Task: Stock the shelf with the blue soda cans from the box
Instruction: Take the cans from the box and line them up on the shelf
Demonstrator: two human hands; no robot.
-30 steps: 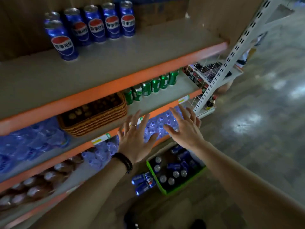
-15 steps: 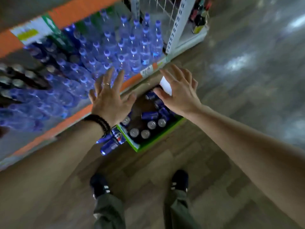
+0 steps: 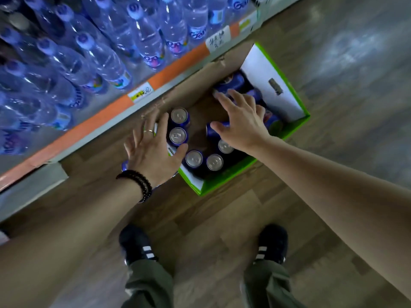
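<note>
A green-edged cardboard box (image 3: 222,182) stands on the floor against the bottom shelf. Inside it are several blue soda cans, some upright with silver tops (image 3: 194,158), some lying on their sides at the far end (image 3: 232,82). My left hand (image 3: 153,147), with a ring and a black bead bracelet, hovers with spread fingers over the box's left rim beside two upright cans (image 3: 178,135). My right hand (image 3: 241,121) is spread above the cans in the middle of the box. Neither hand holds anything.
The bottom shelf (image 3: 115,107) with its orange edge and price tags carries several clear water bottles (image 3: 104,61). A blue can (image 3: 124,166) peeks out on the floor under my left wrist. My two feet in dark shoes (image 3: 272,243) stand on the wood floor before the box.
My view has dropped from the upper shelves to the floor box. Both hands, still spread, have come down to just above the cans.
</note>
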